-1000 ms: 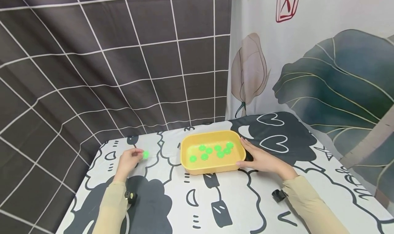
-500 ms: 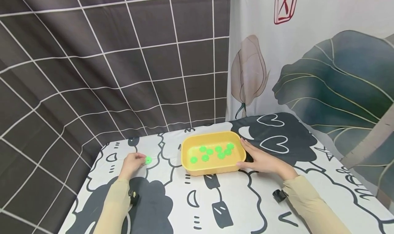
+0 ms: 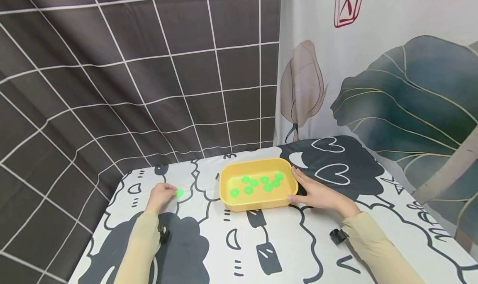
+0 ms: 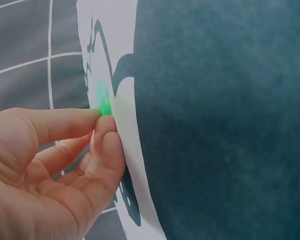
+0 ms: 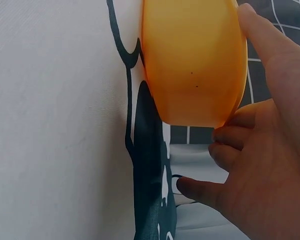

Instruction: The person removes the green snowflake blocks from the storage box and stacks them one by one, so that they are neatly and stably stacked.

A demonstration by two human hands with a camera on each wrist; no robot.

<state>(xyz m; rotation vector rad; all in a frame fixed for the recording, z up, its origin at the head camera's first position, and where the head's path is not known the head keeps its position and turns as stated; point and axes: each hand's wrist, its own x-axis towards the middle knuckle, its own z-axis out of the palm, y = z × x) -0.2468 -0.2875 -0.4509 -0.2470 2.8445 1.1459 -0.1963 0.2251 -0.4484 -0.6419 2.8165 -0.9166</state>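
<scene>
Between the thumb and fingertips of my left hand (image 3: 160, 197) is a small bright green flower-shaped disc (image 3: 179, 192), held close over the cloth on the left. In the left wrist view the disc (image 4: 105, 106) shows edge-on at the fingertips, partly hidden by them. A yellow rectangular plastic bin (image 3: 257, 205) sits at the middle of the table. Several similar green discs (image 3: 248, 190) lie scattered on its floor. My right hand (image 3: 317, 192) grips the bin's right end, thumb at the near corner and fingers toward the far one. The right wrist view shows fingertips at the bin's rim.
A white cloth with black cartoon drawings (image 3: 213, 242) covers the table. Behind it hangs a dark grid-patterned curtain (image 3: 186, 76), and a pale curtain with leaf and bud prints (image 3: 373, 89) hangs at the right. Small black cameras (image 3: 338, 236) are strapped at both wrists.
My left hand, pinching the green disc, has shifted slightly right and toward me since a second ago. The bin, the discs in it and my right hand have stayed put.
</scene>
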